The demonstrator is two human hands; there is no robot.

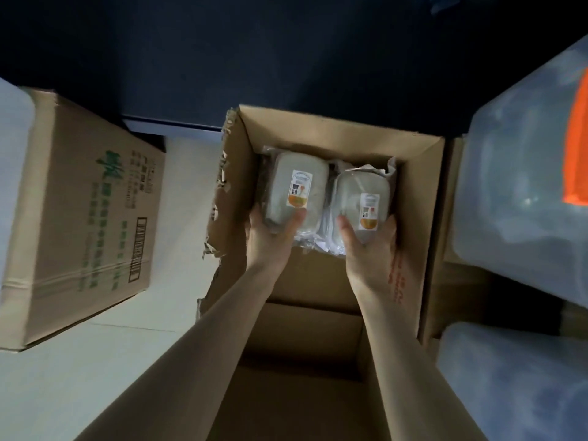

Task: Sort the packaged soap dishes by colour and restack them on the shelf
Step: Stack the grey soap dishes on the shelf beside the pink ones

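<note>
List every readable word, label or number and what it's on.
No text is legible.
Closed brown cardboard box: green print and a barcode, blurred.
Left pale wrapped soap dish and right pale wrapped soap dish: white-and-orange stickers, too small.
Open brown cardboard box, right wall: red print, blurred.

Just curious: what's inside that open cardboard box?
Inside the box: a left soap dish gripped by the left hand, a right soap dish by the right hand, above wrapped packs. Anything below is covered.

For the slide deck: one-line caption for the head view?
Inside an open cardboard box, the left hand grips the left soap dish and the right hand grips the right soap dish.
</note>
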